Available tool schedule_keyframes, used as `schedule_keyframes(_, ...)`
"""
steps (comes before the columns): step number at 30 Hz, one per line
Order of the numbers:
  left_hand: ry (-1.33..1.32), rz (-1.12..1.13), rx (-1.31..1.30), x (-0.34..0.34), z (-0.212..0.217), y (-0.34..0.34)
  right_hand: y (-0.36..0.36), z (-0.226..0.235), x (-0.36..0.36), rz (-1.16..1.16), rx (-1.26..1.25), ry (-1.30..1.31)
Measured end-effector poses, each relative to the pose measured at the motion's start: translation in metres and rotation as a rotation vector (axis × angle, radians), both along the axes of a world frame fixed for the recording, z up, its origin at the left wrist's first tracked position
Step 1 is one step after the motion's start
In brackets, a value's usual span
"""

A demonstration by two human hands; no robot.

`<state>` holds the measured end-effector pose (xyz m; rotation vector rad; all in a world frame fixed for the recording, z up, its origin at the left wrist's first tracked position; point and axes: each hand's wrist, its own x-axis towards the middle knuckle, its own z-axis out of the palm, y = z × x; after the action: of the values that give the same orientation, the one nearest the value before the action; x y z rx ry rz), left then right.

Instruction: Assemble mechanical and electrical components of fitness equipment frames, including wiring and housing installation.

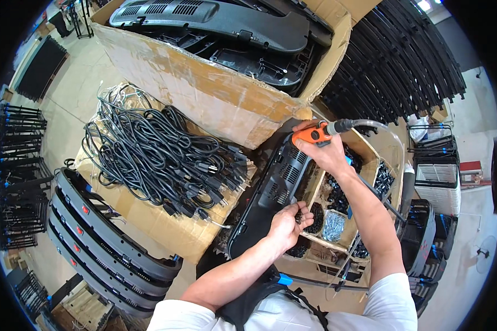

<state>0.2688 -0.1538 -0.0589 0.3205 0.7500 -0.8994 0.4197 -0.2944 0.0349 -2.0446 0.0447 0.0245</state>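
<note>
My right hand (324, 154) grips an orange pneumatic screwdriver (311, 134) with a clear hose (378, 128) curving off to the right. The tool is held over the upper end of a long black plastic panel (270, 185) that leans in front of me. My left hand (286, 223) rests on the panel's lower right edge, fingers curled over small black parts in a wooden tray (364, 151). The tray's compartments hold black clips and silver screws (333, 226).
A heap of black cables (160, 154) lies on a cardboard box at left. A large cardboard box (204, 83) of black panels stands behind. Finished panels (105, 237) are stacked lower left. Black strips (403, 66) and crates (425, 231) are on the right.
</note>
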Motion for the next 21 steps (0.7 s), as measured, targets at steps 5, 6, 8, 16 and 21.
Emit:
schedule_keyframes(5, -0.089, -0.094, 0.079, -0.014, -0.006, 0.012, -0.006, -0.009, -0.003, -0.046, 0.036, -0.029)
schedule_keyframes(6, -0.096, -0.115, 0.098, -0.015, -0.005, 0.01, -0.014, -0.007, -0.007, -0.08, -0.048, -0.036)
schedule_keyframes(8, -0.135, -0.113, 0.103, -0.02, -0.015, 0.019, -0.009, 0.014, -0.024, -0.13, 0.06, -0.204)
schedule_keyframes(16, -0.224, -0.55, 0.201, -0.064, -0.024, -0.006, -0.053, 0.117, -0.264, -0.413, -0.079, -0.287)
schedule_keyframes(21, -0.389, -0.908, 0.362, -0.107, -0.069, -0.047, -0.03, 0.129, -0.455, -0.903, 0.241, -0.235)
